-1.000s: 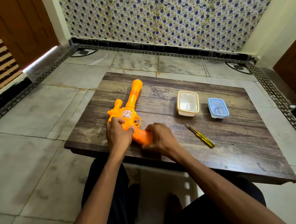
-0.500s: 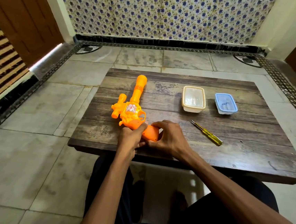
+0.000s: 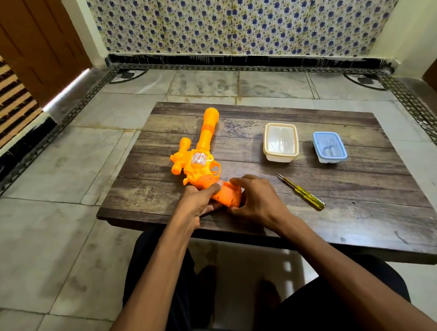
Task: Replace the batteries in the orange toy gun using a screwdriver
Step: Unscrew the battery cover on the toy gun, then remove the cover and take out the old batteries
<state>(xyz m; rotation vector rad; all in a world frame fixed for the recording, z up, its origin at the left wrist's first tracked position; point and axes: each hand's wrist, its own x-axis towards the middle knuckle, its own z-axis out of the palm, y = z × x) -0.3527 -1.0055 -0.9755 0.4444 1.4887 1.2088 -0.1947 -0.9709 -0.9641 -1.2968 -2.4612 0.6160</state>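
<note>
The orange toy gun (image 3: 199,160) lies on the wooden table (image 3: 339,225), barrel pointing away from me and grip toward me. My left hand (image 3: 198,200) pinches the grip from the left, thumb on top. My right hand (image 3: 257,198) cups the butt of the grip from the right. A yellow-handled screwdriver (image 3: 303,192) lies loose on the table to the right of my right hand, touched by neither hand.
A cream-lidded clear box (image 3: 281,142) and a smaller blue-lidded box (image 3: 329,147) stand at the back right of the table. The table's front edge runs just below my wrists. Tiled floor surrounds the table; a patterned wall is behind.
My left hand slid from the gun's body down to the grip. The gun has turned slightly, and my head has shifted so the table sits further right in view.
</note>
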